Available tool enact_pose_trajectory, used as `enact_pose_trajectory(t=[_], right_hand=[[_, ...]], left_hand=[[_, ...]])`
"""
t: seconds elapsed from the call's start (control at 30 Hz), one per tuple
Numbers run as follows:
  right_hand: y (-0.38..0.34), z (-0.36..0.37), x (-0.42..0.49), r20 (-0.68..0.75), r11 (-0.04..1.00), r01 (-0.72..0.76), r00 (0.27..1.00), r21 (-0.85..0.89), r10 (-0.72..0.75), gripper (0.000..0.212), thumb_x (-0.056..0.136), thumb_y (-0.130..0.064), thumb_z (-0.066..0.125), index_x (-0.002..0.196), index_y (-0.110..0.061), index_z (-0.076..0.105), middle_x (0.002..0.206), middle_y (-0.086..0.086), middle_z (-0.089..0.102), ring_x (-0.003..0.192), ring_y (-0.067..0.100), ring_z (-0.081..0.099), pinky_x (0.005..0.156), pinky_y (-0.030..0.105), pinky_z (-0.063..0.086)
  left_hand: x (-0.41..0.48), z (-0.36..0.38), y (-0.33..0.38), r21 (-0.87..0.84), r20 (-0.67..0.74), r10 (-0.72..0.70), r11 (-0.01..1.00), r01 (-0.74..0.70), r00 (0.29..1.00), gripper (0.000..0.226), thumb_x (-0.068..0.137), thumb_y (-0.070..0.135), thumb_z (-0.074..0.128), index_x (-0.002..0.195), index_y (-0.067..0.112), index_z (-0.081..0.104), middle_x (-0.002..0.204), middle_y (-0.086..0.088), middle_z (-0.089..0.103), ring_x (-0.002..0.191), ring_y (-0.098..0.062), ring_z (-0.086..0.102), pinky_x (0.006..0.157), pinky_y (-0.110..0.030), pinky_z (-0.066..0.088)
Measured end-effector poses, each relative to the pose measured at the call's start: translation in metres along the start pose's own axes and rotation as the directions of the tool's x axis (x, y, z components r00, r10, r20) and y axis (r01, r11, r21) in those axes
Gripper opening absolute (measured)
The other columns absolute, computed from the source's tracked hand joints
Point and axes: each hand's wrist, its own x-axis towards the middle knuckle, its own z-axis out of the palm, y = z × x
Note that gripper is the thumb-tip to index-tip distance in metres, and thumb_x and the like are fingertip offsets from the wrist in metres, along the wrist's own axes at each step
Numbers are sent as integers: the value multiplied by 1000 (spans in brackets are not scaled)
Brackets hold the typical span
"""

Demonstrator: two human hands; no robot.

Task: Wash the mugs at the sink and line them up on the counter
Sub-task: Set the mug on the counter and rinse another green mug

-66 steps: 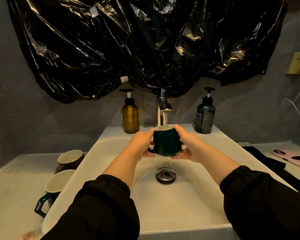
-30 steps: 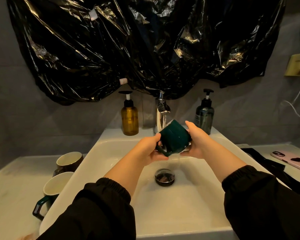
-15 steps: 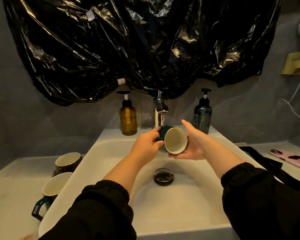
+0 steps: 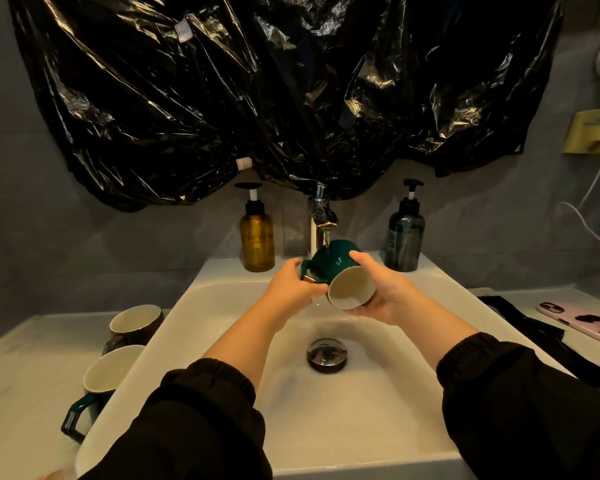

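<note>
Both hands gripped a tilted green mug [image 4: 340, 268] under the running faucet [image 4: 321, 216] at frame centre: left hand [image 4: 293, 285] at its handle, right hand [image 4: 378, 289] cradling its body.

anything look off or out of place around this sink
A crumpled black plastic sheet covers the wall above the faucet, which is unusual. A pink phone lies on the counter right of the sink.

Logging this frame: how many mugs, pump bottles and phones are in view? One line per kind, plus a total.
Mugs: 3 (dark green ceramic mug gripped by left hand and right hand; brown ceramic mug; cream-lined mug with a green handle)
Pump bottles: 2 (amber pump bottle; dark grey pump bottle)
Phones: 1 (pink-cased phone)
Total: 6
</note>
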Motion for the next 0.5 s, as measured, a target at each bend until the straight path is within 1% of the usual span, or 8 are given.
enact_pose_trajectory(t=[0.03, 0.07, 0.1, 0.17, 0.23, 0.33, 0.4, 0.5], right_hand=[[0, 1, -1, 10, 999, 31, 999, -28, -31, 36, 83, -43, 68, 108, -25, 50, 114, 10, 53, 103, 33, 57, 84, 50, 54], [-1, 2, -1, 17, 997, 64, 998, -51, -63, 34, 85, -42, 67, 110, -26, 51, 113, 8, 53, 102, 32, 56, 82, 49, 55], [-1, 3, -1, 23, 993, 96, 995, -73, -94, 36, 86, -41, 66, 114, -26, 51, 113, 6, 53, 102, 31, 56, 79, 48, 56], [-2, 5, -1, 42, 982, 154, 988, -109, -150, 49, 84, -40, 69, 126, -25, 50, 121, 6, 53, 104, 31, 57, 76, 47, 57], [0, 6, -1, 68, 968, 198, 980, -156, -189, 62, 80, -38, 73, 135, -28, 46, 128, 6, 52, 105, 30, 58, 79, 47, 57], [1, 10, -6, 114, 945, 244, 968, -216, -224, 67, 81, -33, 73, 140, -31, 40, 118, 0, 54, 97, 23, 60, 76, 41, 58], [2, 12, -6, 132, 931, 270, 961, -244, -244, 70, 82, -31, 72, 142, -31, 36, 111, -3, 53, 95, 21, 59, 80, 40, 57], [3, 16, -7, 160, 899, 309, 949, -309, -272, 71, 83, -29, 71, 143, -32, 32, 116, -3, 49, 93, 18, 58, 82, 37, 56]], left_hand=[[1, -1, 1, -134, 51, -99, 985, 105, 994, 63, 84, 5, 68, 139, 11, 38, 127, -11, 55, 113, -28, 57, 90, -35, 52], [1, -2, 3, -244, 96, -157, 954, 176, 983, 54, 86, 4, 65, 135, 7, 42, 121, -15, 58, 109, -30, 60, 89, -36, 52], [1, -3, 4, -336, 117, -186, 917, 215, 976, 42, 90, 6, 61, 129, 4, 45, 115, -17, 59, 106, -31, 61, 90, -37, 52], [-1, -6, 6, -470, 114, -225, 846, 252, 968, 25, 95, 12, 53, 119, 2, 49, 110, -19, 58, 104, -32, 61, 89, -40, 52], [1, -8, 4, -529, 92, -244, 809, 255, 965, 21, 99, 13, 45, 115, 1, 52, 111, -20, 59, 102, -31, 60, 84, -42, 52], [5, -11, -2, -577, 66, -302, 766, 284, 951, 28, 101, 15, 39, 122, 0, 51, 119, -21, 60, 107, -35, 60, 79, -44, 53], [7, -12, -4, -617, 67, -330, 728, 299, 942, 29, 102, 16, 38, 124, 2, 50, 122, -22, 58, 105, -35, 59, 76, -45, 53], [6, -13, -5, -665, 75, -347, 681, 306, 935, 29, 103, 15, 33, 123, 3, 50, 123, -22, 58, 101, -35, 58, 73, -44, 51]])
